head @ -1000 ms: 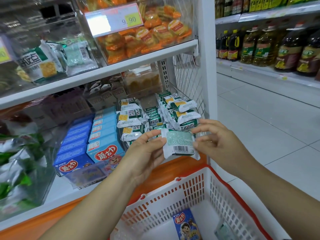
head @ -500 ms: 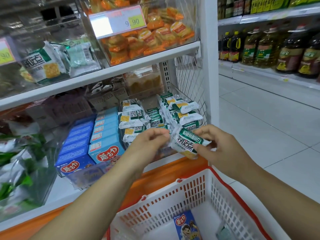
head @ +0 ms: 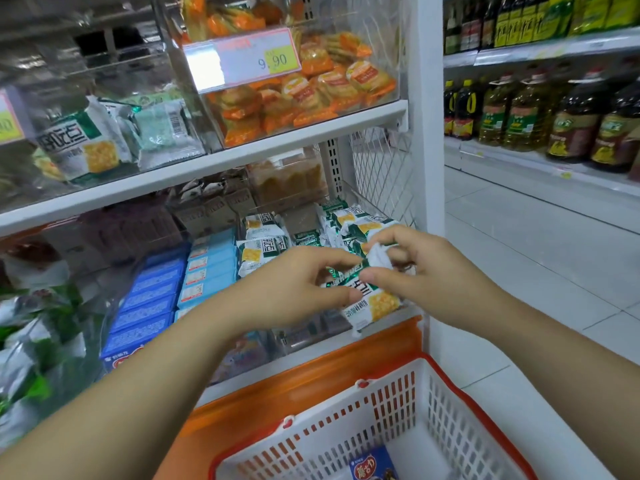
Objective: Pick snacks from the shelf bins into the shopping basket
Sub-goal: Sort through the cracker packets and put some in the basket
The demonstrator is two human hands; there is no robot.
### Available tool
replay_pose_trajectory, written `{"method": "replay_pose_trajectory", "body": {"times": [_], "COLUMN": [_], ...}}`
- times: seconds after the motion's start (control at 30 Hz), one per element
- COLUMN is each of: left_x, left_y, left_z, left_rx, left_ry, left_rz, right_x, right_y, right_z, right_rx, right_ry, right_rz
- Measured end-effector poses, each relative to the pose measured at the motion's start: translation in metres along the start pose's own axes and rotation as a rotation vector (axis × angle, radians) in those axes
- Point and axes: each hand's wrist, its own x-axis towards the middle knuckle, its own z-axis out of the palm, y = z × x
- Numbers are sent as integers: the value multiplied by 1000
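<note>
Shelf unit (head: 207, 174), 2 boards in view, clear bins of snacks on both; 2 rows of blue boxes (head: 149, 306) on the lower one. 1 white basket (head: 346, 427), red rim, low at front, w/ 1 blue snack box (head: 372, 467) inside. 2 hands: L hand (head: 294, 289) & R hand (head: 433, 271) both pinch 1 green-white cracker pkt (head: 374, 306), held in front of the lower bin, above & behind the basket, not in it

The cracker packet (head: 372, 303) is glossy, crinkled plastic film. The shopping basket (head: 391, 403) is smooth, perforated white plastic, red-rimmed. The shelf bins (head: 384, 39) are clear shiny plastic. The floor tiles (head: 536, 258) look smooth and glossy.
</note>
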Motion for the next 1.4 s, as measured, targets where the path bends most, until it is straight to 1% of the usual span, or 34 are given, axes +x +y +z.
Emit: {"method": "replay_pose_trajectory", "body": {"times": [0.07,0.13,0.17,0.2,0.23,0.3,0.37,0.47,0.57,0.73,0.9,1.07,1.17,1.3,1.4], "left_x": [7,17,24,32,40,57,76,100,114,126,124,131,142,156,164], "left_y": [-9,-25,-34,-44,-54,-68,-78,-86,-94,-103,-108,-108,-108,-119,-127], "left_z": [-12,-23,-28,-32,-36,-39,-39,-37,-36,-32,-32,-20,-13,-10,-5], "left_rx": [-104,-178,-184,-158,-116,-43,-26,-33,51,368,495,727,730,597,564], "left_ry": [19,103,153,209,266,348,350,293,215,53,-54,-96,-179,-313,-462], "left_rz": [-20,-64,-81,-100,-129,-207,-297,-417,-491,-452,-412,-336,-330,-387,-433], "right_x": [18,36,44,52,59,70,75,75,75,76,76,77,77,77,78], "right_y": [-3,4,9,15,22,36,45,57,65,68,68,67,67,67,68], "right_z": [-4,-8,-10,-12,-14,-14,-13,-13,-15,-18,-18,-17,-17,-16,-16], "right_rx": [7,11,-31,-128,-275,-557,-675,-662,-588,-535,-503,-502,-509,-511,-515], "right_ry": [15,97,127,130,97,-23,-107,-116,-70,-76,-67,-68,-68,-68,-64], "right_rz": [-21,-31,-32,-34,-42,-53,-56,-72,-79,-93,-95,-88,-82,-81,-83]}}
